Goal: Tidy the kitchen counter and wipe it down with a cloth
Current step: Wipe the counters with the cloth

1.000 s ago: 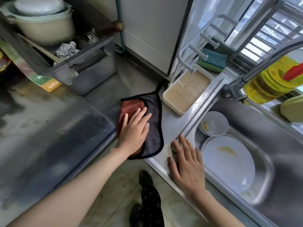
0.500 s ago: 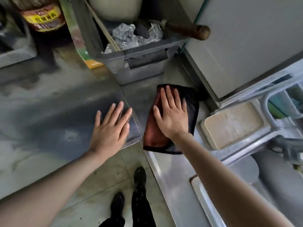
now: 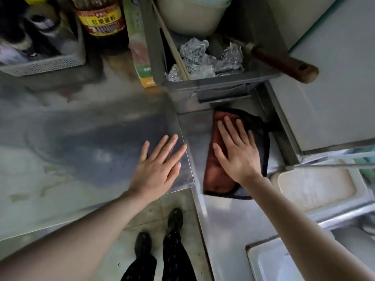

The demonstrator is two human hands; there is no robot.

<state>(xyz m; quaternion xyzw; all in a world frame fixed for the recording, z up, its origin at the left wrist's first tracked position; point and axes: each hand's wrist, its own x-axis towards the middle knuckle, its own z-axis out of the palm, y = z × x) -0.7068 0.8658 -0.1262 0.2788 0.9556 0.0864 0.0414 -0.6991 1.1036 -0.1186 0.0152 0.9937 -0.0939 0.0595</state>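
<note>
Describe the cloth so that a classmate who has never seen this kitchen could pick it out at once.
Find the grey bin at the back of the steel counter, with crumpled foil inside. Directly in front of it, flat on the counter, lies the cloth under the right hand. It is the only soft thing there: rust-red, with a dark grey, black-edged part.

Left hand (image 3: 156, 169) flat on surface (image 3: 81, 149) corner. Right hand (image 3: 237, 153) flat on cloth (image 3: 215, 179), to its right. Crate (image 3: 182, 94) behind cloth; tray (image 3: 314, 187) right of cloth; bottle (image 3: 101, 21) rear left.
</note>
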